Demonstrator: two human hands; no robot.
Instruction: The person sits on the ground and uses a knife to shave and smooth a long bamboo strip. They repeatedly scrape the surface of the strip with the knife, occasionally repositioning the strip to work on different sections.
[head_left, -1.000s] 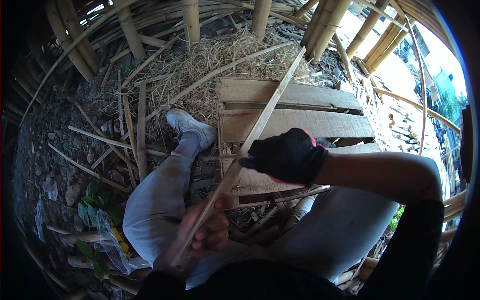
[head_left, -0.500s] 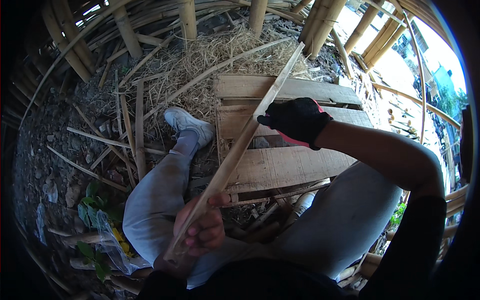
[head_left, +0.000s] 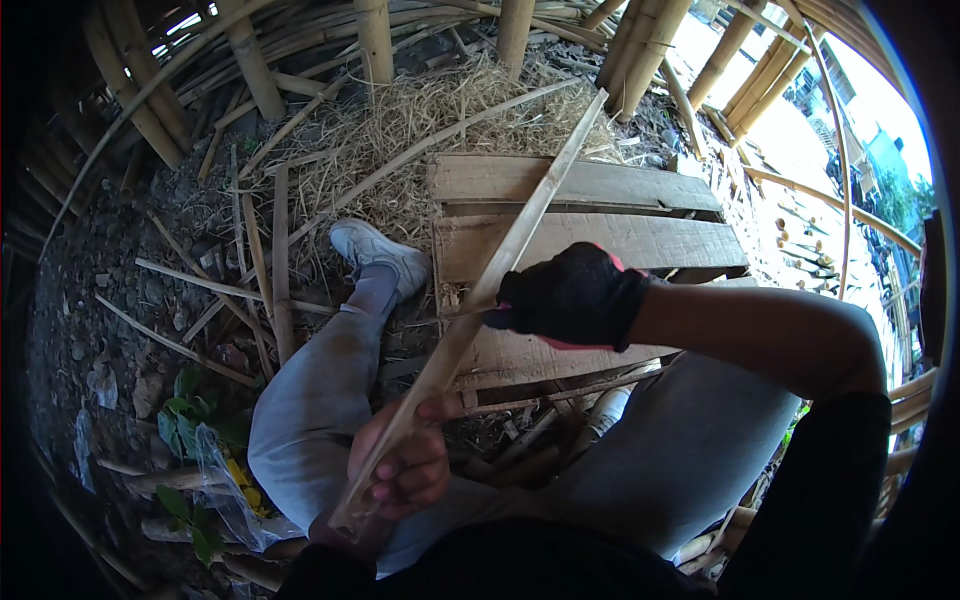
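A long split bamboo strip (head_left: 533,205) slants from my lap up over the wooden slats. My bare left hand (head_left: 408,462) is wrapped round its lower part, above the near end. My right hand (head_left: 570,298), in a black glove with red trim, is closed against the strip's middle. From its fingers a thin blade-like tool (head_left: 462,315) seems to lie across the strip; most of it is hidden by the glove. Beneath the strip, a low wooden slatted platform (head_left: 590,240) stands between my legs.
Dry shavings (head_left: 390,150) are heaped beyond the platform. Loose bamboo strips (head_left: 280,250) litter the ground on the left, near my white shoe (head_left: 375,250). A clear plastic bag (head_left: 228,490) lies at the lower left. Upright bamboo poles (head_left: 375,40) line the back.
My right hand has slid down along the strip, toward my left hand and my body. My left hand keeps its hold, and the strip has barely moved.
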